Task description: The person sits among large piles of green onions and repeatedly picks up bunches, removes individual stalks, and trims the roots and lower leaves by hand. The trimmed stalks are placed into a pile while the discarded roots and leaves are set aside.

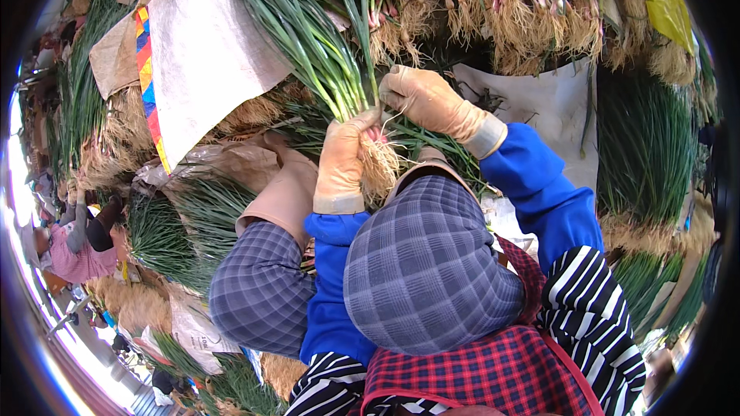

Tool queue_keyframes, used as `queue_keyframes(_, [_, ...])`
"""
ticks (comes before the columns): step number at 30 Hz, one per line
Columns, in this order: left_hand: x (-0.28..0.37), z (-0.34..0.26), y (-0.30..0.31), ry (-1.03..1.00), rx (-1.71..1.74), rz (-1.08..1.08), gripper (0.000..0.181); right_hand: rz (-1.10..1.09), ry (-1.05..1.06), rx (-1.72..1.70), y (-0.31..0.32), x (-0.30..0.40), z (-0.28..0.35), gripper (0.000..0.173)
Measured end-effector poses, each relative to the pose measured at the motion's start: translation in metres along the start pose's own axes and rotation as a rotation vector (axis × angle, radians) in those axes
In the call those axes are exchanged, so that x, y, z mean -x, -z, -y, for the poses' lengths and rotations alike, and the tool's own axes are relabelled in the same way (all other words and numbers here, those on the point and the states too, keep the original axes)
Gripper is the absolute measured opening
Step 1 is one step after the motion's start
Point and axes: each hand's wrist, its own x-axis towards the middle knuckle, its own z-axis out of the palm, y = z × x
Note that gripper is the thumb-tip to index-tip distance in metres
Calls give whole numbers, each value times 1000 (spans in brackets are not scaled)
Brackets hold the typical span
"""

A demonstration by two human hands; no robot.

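In the head view both my hands wear tan rubber gloves. My left hand (342, 153) is closed around a bunch of green onions (347, 89) just above their pale roots (378, 164), which hang down in front of my knees. The long green leaves fan out towards the top of the picture. To the right of the bunch, my right hand (425, 101) has its thumb and fingertips pinched together at an outer stalk or leaf; what exactly they pinch is partly hidden by the fingers.
Rows of rooted green onions (514, 17) lie across the top. A white woven sheet (202, 52) covers some at the upper left. More onion bundles (644, 150) lie at the right, beside a pale sheet (537, 104). Another person (81, 248) sits at the far left among onions.
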Motion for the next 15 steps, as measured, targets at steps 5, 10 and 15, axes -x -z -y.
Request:
queue_keyframes(5, [-5, 3, -9, -47, -14, -37, 7, -244, -82, 154, -40, 5, -13, 10])
queue_keyframes(10, [2, 0, -7, -70, -32, -112, 10, -268, -43, 182, -51, -6, -12, 9])
queue_keyframes(15, [0, 1, -1, -84, -87, -33, 15, -321, -542, 28, -25, -8, -82, 26])
